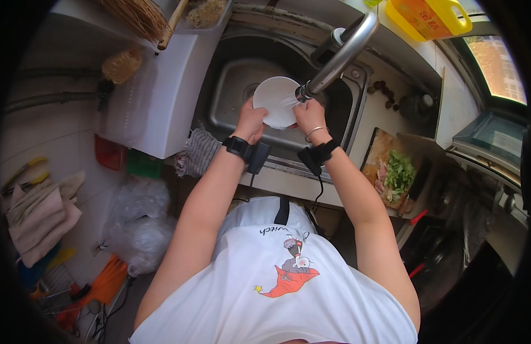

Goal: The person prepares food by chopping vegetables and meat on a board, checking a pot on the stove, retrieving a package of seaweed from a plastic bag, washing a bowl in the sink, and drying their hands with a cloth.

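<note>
Both my hands hold a white bowl or plate (pixel 276 96) over the stainless steel sink (pixel 231 109), tilted under running water from the faucet (pixel 334 64). My left hand (pixel 251 120) grips its left rim, the thumb on the inner face and the fingers beneath. At the right rim is my right hand (pixel 310 115), closed against the edge; its fingertips are partly hidden, and whether they hold anything else I cannot tell. Water spreads over the white surface and runs off its near edge. A silvery bangle circles my right wrist, and black devices are strapped to both wrists.
Right of the sink lies a cutting board (pixel 370 150) with chopped greens (pixel 398 174), pale meat pieces and a knife (pixel 416 189). A striped cloth (pixel 198 152) hangs at the sink's left front, beside a white cabinet (pixel 170 94). A yellow jug (pixel 426 19) stands at the back right.
</note>
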The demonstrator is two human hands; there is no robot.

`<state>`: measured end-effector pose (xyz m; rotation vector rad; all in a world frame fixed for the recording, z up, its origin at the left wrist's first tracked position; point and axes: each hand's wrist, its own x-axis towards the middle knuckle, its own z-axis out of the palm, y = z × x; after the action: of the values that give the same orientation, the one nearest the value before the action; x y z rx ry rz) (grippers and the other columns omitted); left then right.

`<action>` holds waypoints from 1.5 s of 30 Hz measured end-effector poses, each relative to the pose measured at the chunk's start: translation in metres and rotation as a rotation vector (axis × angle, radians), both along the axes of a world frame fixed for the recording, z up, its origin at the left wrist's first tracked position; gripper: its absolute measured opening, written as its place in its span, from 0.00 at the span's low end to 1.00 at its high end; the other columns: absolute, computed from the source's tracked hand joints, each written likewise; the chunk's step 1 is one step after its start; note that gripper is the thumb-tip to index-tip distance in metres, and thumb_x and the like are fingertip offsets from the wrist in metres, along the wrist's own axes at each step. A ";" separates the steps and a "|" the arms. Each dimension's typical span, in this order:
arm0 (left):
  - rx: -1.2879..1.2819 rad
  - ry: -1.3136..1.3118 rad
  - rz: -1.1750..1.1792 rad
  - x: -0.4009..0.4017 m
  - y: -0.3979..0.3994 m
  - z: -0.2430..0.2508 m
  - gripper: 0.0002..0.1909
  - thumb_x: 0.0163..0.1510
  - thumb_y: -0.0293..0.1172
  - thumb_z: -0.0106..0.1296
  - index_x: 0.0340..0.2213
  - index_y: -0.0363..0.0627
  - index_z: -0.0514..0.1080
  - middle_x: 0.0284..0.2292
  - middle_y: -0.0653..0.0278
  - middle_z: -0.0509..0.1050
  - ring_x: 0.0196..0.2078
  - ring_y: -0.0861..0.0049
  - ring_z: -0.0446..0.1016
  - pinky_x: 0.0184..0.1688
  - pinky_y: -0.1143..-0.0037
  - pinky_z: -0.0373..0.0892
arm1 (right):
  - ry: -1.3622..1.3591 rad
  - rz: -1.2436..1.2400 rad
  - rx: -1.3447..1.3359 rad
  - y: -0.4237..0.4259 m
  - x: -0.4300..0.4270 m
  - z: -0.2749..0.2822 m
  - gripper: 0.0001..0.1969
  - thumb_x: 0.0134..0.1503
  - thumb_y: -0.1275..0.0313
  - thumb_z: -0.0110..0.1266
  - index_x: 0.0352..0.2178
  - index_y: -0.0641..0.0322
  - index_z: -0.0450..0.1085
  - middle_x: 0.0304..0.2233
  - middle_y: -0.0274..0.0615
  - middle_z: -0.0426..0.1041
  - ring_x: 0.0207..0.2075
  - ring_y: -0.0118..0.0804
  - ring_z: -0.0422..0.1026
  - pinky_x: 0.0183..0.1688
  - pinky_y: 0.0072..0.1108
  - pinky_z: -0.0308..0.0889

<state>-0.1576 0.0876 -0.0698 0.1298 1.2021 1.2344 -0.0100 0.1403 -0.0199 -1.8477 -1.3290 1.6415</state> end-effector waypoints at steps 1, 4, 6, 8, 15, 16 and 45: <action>0.005 -0.004 0.002 0.007 0.002 -0.012 0.18 0.48 0.16 0.44 0.44 0.34 0.65 0.37 0.55 0.71 0.37 0.66 0.73 0.34 0.70 0.73 | -0.004 0.002 0.005 -0.005 -0.001 -0.001 0.19 0.49 0.78 0.46 0.45 0.62 0.65 0.33 0.59 0.73 0.38 0.62 0.72 0.39 0.37 0.71; -0.167 -0.135 0.268 0.044 0.006 -0.033 0.15 0.53 0.19 0.45 0.44 0.31 0.65 0.39 0.53 0.72 0.40 0.64 0.74 0.39 0.67 0.73 | -0.178 0.012 0.472 -0.017 0.001 -0.019 0.26 0.47 0.81 0.39 0.50 0.56 0.58 0.42 0.60 0.69 0.43 0.62 0.69 0.43 0.39 0.66; -0.177 -0.156 0.155 0.034 0.009 -0.037 0.15 0.53 0.18 0.45 0.44 0.31 0.65 0.40 0.53 0.72 0.41 0.64 0.74 0.40 0.67 0.73 | -0.189 0.008 0.444 -0.022 0.005 -0.013 0.25 0.47 0.81 0.40 0.49 0.57 0.59 0.43 0.60 0.68 0.45 0.62 0.68 0.45 0.39 0.65; -0.062 -0.128 0.079 0.024 0.009 -0.035 0.18 0.50 0.15 0.44 0.45 0.34 0.65 0.42 0.53 0.72 0.43 0.63 0.73 0.45 0.65 0.71 | -0.128 -0.021 0.394 -0.023 0.012 -0.028 0.22 0.47 0.82 0.43 0.47 0.61 0.60 0.43 0.58 0.68 0.42 0.58 0.71 0.40 0.39 0.69; -0.081 0.187 -0.143 0.029 -0.009 0.041 0.42 0.40 0.07 0.38 0.58 0.50 0.48 0.50 0.58 0.62 0.51 0.63 0.65 0.44 0.68 0.70 | -0.192 0.069 0.091 -0.007 0.007 -0.021 0.21 0.45 0.82 0.50 0.44 0.70 0.61 0.32 0.54 0.74 0.31 0.48 0.77 0.19 0.30 0.73; -0.045 0.228 -0.250 0.024 -0.011 0.035 0.45 0.39 0.08 0.39 0.59 0.50 0.43 0.52 0.57 0.59 0.53 0.65 0.63 0.44 0.71 0.70 | -0.187 0.066 0.086 -0.004 0.009 -0.041 0.21 0.45 0.82 0.50 0.44 0.70 0.61 0.32 0.54 0.74 0.31 0.48 0.77 0.19 0.30 0.73; 0.017 0.052 -0.104 0.034 -0.004 0.030 0.38 0.39 0.09 0.39 0.55 0.45 0.53 0.49 0.56 0.63 0.51 0.64 0.65 0.48 0.67 0.68 | -0.121 -0.008 -0.126 -0.007 0.017 -0.003 0.23 0.45 0.80 0.53 0.45 0.68 0.57 0.36 0.62 0.71 0.33 0.56 0.75 0.28 0.32 0.74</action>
<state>-0.1235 0.0836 -0.0398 0.2347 1.2150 1.1566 0.0066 0.1338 -0.0227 -2.0518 -1.2904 1.6687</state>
